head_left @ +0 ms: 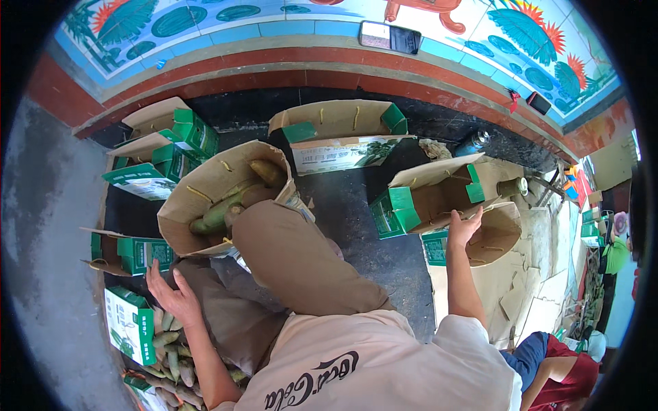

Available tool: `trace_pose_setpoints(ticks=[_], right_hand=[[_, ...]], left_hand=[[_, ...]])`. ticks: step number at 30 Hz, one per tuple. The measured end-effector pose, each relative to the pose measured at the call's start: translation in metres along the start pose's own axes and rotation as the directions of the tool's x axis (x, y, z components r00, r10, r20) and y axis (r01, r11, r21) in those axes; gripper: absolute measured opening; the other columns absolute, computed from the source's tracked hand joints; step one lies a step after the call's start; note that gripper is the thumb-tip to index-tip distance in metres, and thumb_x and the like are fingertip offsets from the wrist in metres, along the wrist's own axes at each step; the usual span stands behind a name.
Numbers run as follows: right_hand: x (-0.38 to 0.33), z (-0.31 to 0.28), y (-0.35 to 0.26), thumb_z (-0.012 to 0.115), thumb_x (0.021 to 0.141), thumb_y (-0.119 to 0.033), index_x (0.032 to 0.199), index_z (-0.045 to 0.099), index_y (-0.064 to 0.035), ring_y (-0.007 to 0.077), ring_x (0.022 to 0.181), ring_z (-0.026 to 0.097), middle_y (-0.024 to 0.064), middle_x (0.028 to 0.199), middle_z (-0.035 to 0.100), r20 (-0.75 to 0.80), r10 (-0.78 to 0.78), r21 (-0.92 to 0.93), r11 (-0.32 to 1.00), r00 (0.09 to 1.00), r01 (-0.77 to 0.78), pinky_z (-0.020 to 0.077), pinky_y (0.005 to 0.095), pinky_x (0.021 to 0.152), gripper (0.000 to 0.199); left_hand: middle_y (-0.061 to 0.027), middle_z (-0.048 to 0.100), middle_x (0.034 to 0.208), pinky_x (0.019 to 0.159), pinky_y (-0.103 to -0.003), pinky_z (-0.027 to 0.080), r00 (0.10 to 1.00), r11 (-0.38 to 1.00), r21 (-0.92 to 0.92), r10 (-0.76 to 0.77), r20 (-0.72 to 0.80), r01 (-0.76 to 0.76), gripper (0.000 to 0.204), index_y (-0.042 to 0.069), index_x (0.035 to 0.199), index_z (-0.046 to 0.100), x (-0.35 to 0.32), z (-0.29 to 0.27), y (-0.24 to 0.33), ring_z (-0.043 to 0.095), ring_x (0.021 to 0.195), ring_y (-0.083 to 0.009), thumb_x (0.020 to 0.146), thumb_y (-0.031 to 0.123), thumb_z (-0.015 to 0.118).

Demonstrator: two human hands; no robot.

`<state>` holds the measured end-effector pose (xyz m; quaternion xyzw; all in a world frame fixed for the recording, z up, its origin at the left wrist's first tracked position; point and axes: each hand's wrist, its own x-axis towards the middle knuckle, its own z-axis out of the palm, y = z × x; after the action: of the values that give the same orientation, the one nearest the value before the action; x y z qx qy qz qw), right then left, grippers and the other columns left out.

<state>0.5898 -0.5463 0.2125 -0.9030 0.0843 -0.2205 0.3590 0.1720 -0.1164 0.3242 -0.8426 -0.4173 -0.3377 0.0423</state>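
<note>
The left hand (pixel 175 296), fingers spread apart and holding nothing, hovers just above a heap of ribbed green vegetables (pixel 171 346) beside a green-and-white carton (pixel 130 325), while the right hand (pixel 464 228), fingers loosely apart, touches the edge of a stiff brown cardboard box (pixel 497 233).

Cartons (pixel 343 130) across the frame centre are noted as plain brown inside, with green end flaps and white-and-green printed outer faces. Green-yellow elongated produce (pixel 229 205) is recorded in the carton left of centre; a similar pile (pixel 168 359) is seen at lower left. The wall (pixel 288 17) along the top is painted light blue with green leaves and orange-red flowers, above a red-brown ledge (pixel 274 72). Trousers (pixel 295 260) are tan-brown; the shirt (pixel 384 363) is beige with dark script.
</note>
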Motion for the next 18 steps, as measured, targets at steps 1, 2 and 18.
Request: trace_pose_setpoints(ticks=[1, 2, 18], right_hand=[[-0.001, 0.003, 0.0, 0.073, 0.068, -0.008, 0.138, 0.029, -0.005, 0.0408, 0.12, 0.04, 0.0261, 0.131, 0.035, -0.053, 0.017, -0.029, 0.999, 0.998, -0.018, 0.035, 0.045, 0.101, 0.083], [0.0, 0.005, 0.0, 0.073, 0.068, -0.007, 0.136, 0.03, -0.0041, 0.0385, 0.114, 0.046, 0.0247, 0.128, 0.039, -0.105, 0.032, -0.056, 0.998, 0.994, -0.038, 0.0425, 0.045, 0.095, 0.081], [0.116, 0.039, 0.038, 0.048, 0.076, -0.001, 0.103, 0.05, 0.0008, 0.0312, 0.083, 0.059, 0.015, 0.095, 0.055, 0.489, 0.431, 0.641, 0.411, 0.758, -0.648, 0.0539, 0.0482, 0.068, 0.027]], left_hand=[[-0.019, 0.051, 0.124, 0.1, -0.047, 0.033, 1.0, 1.0, -0.003, 0.001, -0.002, -0.001, 0.04, -0.005, 0.123, 0.047, 0.0, 0.001, 0.001, 0.042, 0.119, -0.0383, 0.091, 0.017, 0.053], [-0.019, 0.051, 0.124, 0.1, -0.046, 0.033, 1.0, 1.0, -0.013, 0.0, 0.002, 0.0, 0.04, -0.005, 0.123, 0.047, 0.0, 0.002, 0.001, 0.042, 0.119, -0.0382, 0.091, 0.017, 0.053], [-0.0173, 0.054, 0.121, 0.099, -0.045, 0.034, 1.0, 1.0, -0.02, 0.008, -0.006, -0.008, 0.036, -0.004, 0.12, 0.049, 0.0, 0.001, 0.002, 0.044, 0.117, -0.0377, 0.09, 0.014, 0.053]])
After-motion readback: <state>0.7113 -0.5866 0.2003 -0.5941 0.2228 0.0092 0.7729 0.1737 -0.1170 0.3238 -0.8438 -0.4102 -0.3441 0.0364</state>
